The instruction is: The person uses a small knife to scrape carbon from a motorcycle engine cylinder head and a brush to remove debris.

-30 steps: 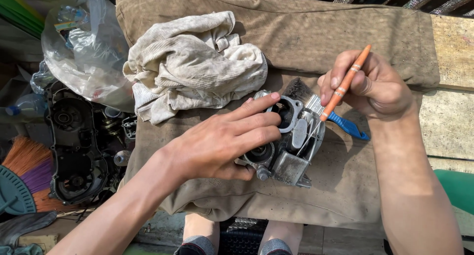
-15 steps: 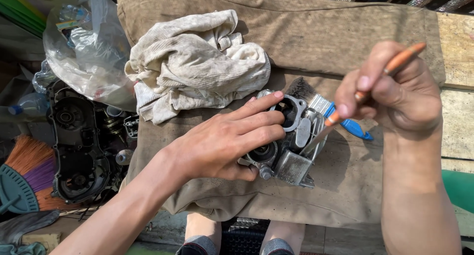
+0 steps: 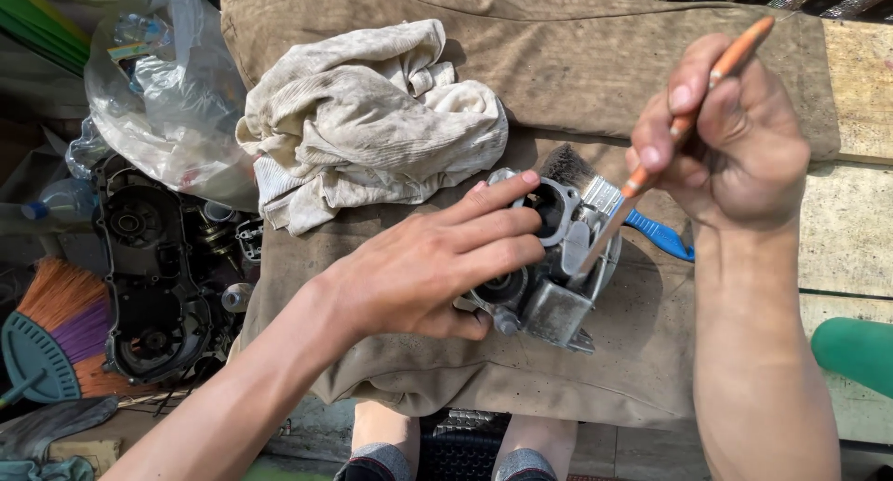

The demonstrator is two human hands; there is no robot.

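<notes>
Two hands work over one grey metal engine part (image 3: 549, 267) that sits on a brown cloth (image 3: 651, 90) spread over the tabletop, just in front of a crumpled dirty white rag (image 3: 372, 127). The left hand (image 3: 437, 267) lies flat over the part with fingers spread, pressing it down rather than gripping it, much as it did a second ago. What has changed is the right hand (image 3: 735, 146): it has risen and tilted back, so the thin orange-handled tool (image 3: 688, 118) it pinches between thumb and fingers now stands steeper, its upper end pointing to the top right and its lower tip down against the right side of the part, beside the round opening. A second ago the same tool lay lower and flatter across the hand. Judging by that, the tip is being worked or levered into the part while the other hand steadies it. A paintbrush with dark bristles and a blue handle (image 3: 660, 234) lies on the cloth behind the part, partly hidden by it. To the left, off the cloth, are a black engine casing (image 3: 149, 286), a clear plastic bag (image 3: 158, 100) and a broom with orange and purple bristles (image 3: 56, 332).
</notes>
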